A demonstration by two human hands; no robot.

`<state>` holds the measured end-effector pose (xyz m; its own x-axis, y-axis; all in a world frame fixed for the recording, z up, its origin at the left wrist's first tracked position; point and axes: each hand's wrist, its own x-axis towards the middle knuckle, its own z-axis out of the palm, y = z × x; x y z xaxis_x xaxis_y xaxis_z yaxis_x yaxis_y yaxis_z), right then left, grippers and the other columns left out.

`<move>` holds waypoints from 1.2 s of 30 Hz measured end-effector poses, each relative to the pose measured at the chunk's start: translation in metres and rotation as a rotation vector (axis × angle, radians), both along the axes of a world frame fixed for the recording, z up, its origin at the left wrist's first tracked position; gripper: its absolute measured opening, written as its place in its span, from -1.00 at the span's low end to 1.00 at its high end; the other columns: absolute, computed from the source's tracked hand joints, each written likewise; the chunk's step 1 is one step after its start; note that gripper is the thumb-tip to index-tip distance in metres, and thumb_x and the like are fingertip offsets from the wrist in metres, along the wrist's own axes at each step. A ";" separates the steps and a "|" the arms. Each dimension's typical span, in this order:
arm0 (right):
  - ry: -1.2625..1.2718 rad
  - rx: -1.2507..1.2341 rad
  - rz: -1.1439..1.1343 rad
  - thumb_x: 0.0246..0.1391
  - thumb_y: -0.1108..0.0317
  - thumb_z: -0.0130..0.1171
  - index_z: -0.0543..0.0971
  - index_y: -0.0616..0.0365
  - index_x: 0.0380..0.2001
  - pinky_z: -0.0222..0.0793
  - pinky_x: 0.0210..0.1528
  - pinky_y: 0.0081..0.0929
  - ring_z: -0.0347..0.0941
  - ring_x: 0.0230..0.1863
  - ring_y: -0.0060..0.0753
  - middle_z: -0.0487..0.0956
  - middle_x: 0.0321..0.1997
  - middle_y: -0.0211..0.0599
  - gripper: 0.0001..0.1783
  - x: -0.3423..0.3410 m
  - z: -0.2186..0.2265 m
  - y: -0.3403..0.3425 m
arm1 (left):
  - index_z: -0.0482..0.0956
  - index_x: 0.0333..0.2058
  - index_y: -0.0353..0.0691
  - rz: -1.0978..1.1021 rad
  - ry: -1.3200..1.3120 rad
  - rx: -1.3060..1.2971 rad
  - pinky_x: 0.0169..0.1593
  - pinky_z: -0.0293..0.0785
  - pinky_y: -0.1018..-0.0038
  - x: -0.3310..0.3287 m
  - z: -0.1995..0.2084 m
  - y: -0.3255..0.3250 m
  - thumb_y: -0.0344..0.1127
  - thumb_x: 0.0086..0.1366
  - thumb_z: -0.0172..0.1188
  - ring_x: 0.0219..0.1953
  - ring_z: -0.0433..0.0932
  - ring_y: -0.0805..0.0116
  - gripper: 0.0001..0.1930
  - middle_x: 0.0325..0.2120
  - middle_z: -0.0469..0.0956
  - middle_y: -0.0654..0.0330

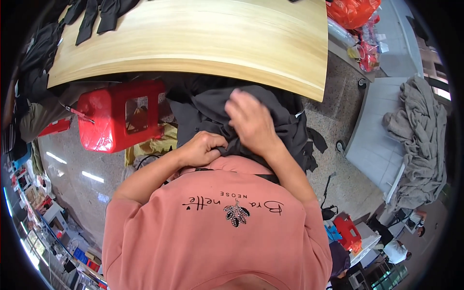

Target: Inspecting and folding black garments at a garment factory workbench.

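Note:
A heap of dark grey garments (193,104) lies across my lap, partly under the front edge of the table. My left hand (205,146) is closed at the near side of the heap, its fingers curled onto a dark grey garment (231,143). What lies inside that grip is mostly hidden. My right hand (250,118) is over the middle of the cloth with its fingers loosely stretched out toward the table. Those fingertips are slightly blurred, and no cloth shows gripped in them.
The wooden-topped table (193,38) spans the front, with dark garment pieces (94,17) at its far left. A red plastic stool (104,116) lies on its side at left, beside yellow sacking (157,142). On the right, a wheeled pale cart (374,135) carries grey-brown cloth (418,140).

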<state>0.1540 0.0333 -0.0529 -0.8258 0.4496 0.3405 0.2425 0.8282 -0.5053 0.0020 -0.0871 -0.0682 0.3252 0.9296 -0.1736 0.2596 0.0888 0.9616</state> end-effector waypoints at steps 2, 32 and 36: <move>-0.138 0.112 -0.218 -0.37 0.45 0.24 0.45 0.15 -0.22 0.25 -0.18 -0.33 0.33 -0.07 -0.14 0.36 -0.02 -0.14 -0.53 -0.001 -0.002 0.015 | 0.45 -0.43 -0.37 0.003 0.014 0.020 -0.33 0.39 0.31 -0.001 0.003 0.001 -0.52 -0.12 -0.02 -0.42 0.47 0.00 -0.80 -0.52 0.47 -0.02; -0.034 0.363 -0.254 -0.21 0.28 -0.02 0.42 0.02 -0.63 0.09 -0.46 -0.46 0.24 -0.43 -0.42 0.33 -0.55 -0.46 -0.90 0.049 -0.053 -0.006 | 0.46 -0.27 -0.26 -0.121 0.487 0.625 -0.09 0.27 0.26 0.021 0.017 0.105 -0.51 -0.07 0.14 -0.15 0.36 0.05 -0.71 -0.20 0.39 0.03; 0.097 0.265 -0.285 -0.21 0.31 -0.01 0.41 0.04 -0.62 0.08 -0.37 -0.43 0.24 -0.40 -0.43 0.30 -0.56 -0.48 -0.92 0.065 -0.044 -0.013 | 0.49 -0.26 -0.25 -0.263 0.558 0.710 -0.12 0.25 0.27 0.045 0.007 0.123 -0.51 -0.07 0.10 -0.18 0.36 0.08 -0.70 -0.24 0.41 0.06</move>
